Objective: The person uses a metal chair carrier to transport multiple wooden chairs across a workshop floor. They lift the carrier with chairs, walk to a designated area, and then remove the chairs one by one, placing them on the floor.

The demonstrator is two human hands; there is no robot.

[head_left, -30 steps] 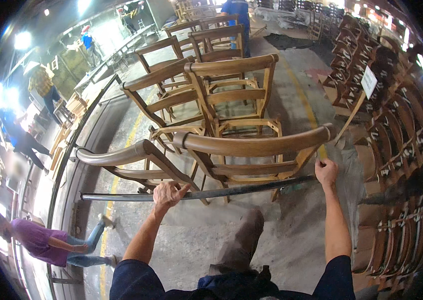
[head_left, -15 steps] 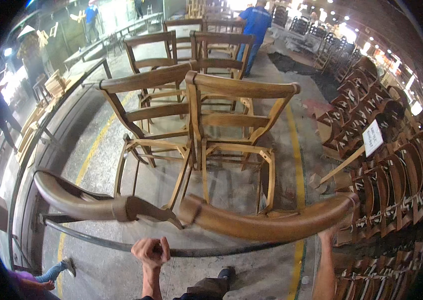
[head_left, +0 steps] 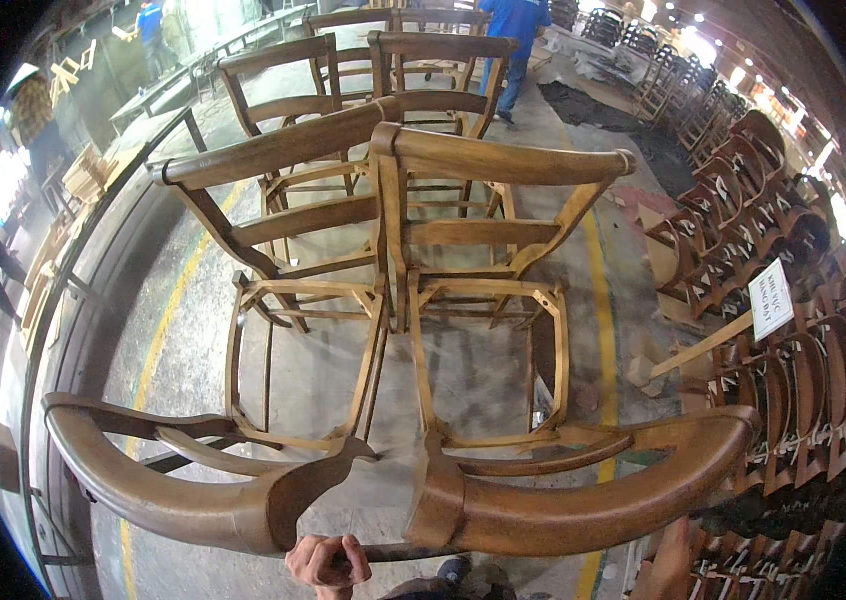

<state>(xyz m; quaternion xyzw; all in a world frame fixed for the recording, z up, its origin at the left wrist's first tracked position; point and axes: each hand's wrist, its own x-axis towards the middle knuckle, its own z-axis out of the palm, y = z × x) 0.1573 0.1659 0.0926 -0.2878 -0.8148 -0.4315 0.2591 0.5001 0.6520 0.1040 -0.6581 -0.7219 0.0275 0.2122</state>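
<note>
While a dark bar (head_left: 411, 551), partly hidden by the two nearest chairs, shows between the left chair (head_left: 183, 500) and the right chair (head_left: 583, 512), the left hand (head_left: 328, 562) is curled round it in a fist; the right hand (head_left: 677, 540) is mostly hidden by the right chair's top rail, so I cannot tell its grip; more chairs (head_left: 503, 158) stand in pairs ahead; at right, a sign (head_left: 771, 298) rises near stacked brown parts (head_left: 805, 370); farther off is a person in blue (head_left: 515, 35).

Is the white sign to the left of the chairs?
No, the white sign stands to the right of the chairs, by the curved brown wood pieces.
</note>
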